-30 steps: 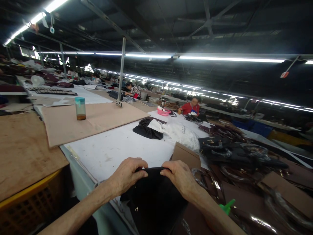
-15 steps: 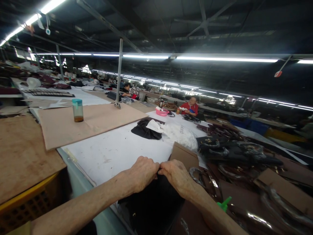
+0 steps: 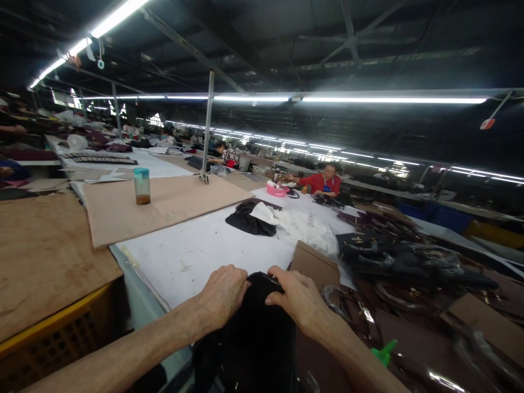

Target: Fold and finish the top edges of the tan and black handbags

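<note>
A black bag (image 3: pixel 262 333) stands at the near edge of the white-topped table, its top rim between my two hands. My left hand (image 3: pixel 225 292) is closed on the rim's left side, with the fingers curled over it. On the right side, my right hand (image 3: pixel 297 295) grips the rim, thumb apart from the fingers and the edge between them. The bag's lower part is dark, with little detail showing. Just beyond my right hand is a brown flat panel (image 3: pixel 315 265).
Brown bags with wrapped handles (image 3: pixel 360 311) and black bags (image 3: pixel 368 254) crowd the right. A white plastic sack (image 3: pixel 307 226) and black cloth (image 3: pixel 248 218) lie ahead. A bottle (image 3: pixel 141 186) stands on beige board (image 3: pixel 184 204). A yellow crate (image 3: pixel 61 327) is at left. A person in red (image 3: pixel 323 183) sits across.
My hands were together at the bag's rim and have moved apart, spreading it. The view has shifted slightly left. The person in red now stretches an arm out sideways.
</note>
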Available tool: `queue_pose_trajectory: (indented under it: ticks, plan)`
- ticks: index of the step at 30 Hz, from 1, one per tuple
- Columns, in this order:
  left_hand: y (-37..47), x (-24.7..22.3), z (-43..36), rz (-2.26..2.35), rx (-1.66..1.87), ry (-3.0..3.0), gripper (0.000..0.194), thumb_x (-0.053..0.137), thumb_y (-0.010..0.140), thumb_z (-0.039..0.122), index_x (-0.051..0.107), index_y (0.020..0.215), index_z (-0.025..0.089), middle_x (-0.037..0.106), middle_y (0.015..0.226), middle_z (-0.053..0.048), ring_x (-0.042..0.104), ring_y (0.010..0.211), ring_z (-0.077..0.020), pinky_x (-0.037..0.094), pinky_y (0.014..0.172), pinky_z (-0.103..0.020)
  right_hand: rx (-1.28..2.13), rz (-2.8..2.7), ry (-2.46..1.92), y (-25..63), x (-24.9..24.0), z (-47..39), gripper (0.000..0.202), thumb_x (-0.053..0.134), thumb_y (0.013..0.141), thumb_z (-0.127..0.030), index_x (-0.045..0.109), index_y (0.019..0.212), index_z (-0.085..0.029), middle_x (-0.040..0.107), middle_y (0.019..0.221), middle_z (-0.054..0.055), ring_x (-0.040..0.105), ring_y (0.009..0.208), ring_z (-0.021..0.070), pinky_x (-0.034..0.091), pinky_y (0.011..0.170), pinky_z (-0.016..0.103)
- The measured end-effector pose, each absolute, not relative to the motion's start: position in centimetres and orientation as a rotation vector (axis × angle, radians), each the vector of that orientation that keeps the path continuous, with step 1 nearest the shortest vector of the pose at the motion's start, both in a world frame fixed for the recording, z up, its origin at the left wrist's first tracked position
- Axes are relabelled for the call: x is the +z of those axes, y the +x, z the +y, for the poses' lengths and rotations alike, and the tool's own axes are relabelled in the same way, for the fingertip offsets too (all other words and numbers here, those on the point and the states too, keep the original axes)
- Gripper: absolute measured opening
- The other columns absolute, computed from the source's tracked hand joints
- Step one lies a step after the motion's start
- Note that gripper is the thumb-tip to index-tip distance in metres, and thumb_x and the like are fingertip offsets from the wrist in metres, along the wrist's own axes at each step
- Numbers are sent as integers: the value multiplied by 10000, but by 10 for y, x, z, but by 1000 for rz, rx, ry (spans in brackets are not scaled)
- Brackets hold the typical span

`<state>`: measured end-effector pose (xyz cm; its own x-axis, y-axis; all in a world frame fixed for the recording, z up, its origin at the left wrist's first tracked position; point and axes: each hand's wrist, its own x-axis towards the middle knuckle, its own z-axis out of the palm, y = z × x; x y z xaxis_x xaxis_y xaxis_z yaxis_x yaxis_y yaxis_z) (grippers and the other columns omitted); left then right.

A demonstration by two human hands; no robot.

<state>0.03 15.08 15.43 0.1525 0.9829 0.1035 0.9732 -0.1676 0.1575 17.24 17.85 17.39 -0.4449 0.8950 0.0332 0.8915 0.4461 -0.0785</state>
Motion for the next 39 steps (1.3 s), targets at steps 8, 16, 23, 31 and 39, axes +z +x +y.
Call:
queue_pose_trajectory:
  ticks: [8, 16, 23, 31, 39]
  plan:
    - [2, 165, 145, 2032, 197, 2334, 346, 319, 885, 280, 636, 810, 161, 668, 781, -119, 642, 759, -274, 478, 658, -372, -199, -2741, -1499, 161, 177, 186, 161, 538, 815, -309, 643, 765, -197, 664, 767, 67, 601, 741, 203, 342, 604, 260]
    - [9, 164, 173, 1820, 196, 2642, 138, 480, 776, 196, 607, 828, 183, 671, 761, -77, 643, 751, -259, 485, 642, -348, -263, -2756, -1447, 159, 175, 188, 258, 464, 863, -318, 651, 739, -192, 667, 701, 74, 606, 653, 198, 319, 532, 261]
    - [8, 167, 179, 1787, 170, 2668, 213, 440, 805, 208, 647, 778, 165, 672, 720, -111, 647, 713, -263, 484, 621, -344, -242, -2761, -1421, 158, 165, 193, 342, 361, 907, -334, 632, 759, -189, 663, 698, 85, 609, 620, 213, 287, 513, 283]
    - [10, 166, 175, 1781, 222, 2645, 192, 431, 811, 205, 616, 768, 173, 661, 723, -85, 639, 711, -261, 470, 605, -335, 19, -2688, -1491, 170, 177, 181, 141, 482, 845, -314, 556, 869, -196, 650, 817, 44, 585, 761, 180, 316, 590, 249]
    - [-2, 165, 170, 1485, 487, 2761, 223, 444, 750, 76, 542, 886, 224, 587, 934, 4, 589, 762, -144, 432, 655, -231, 324, -2337, -1630, 180, 167, 175, 137, 584, 686, -159, 461, 712, -213, 517, 651, -47, 470, 657, 121, 248, 563, 223]
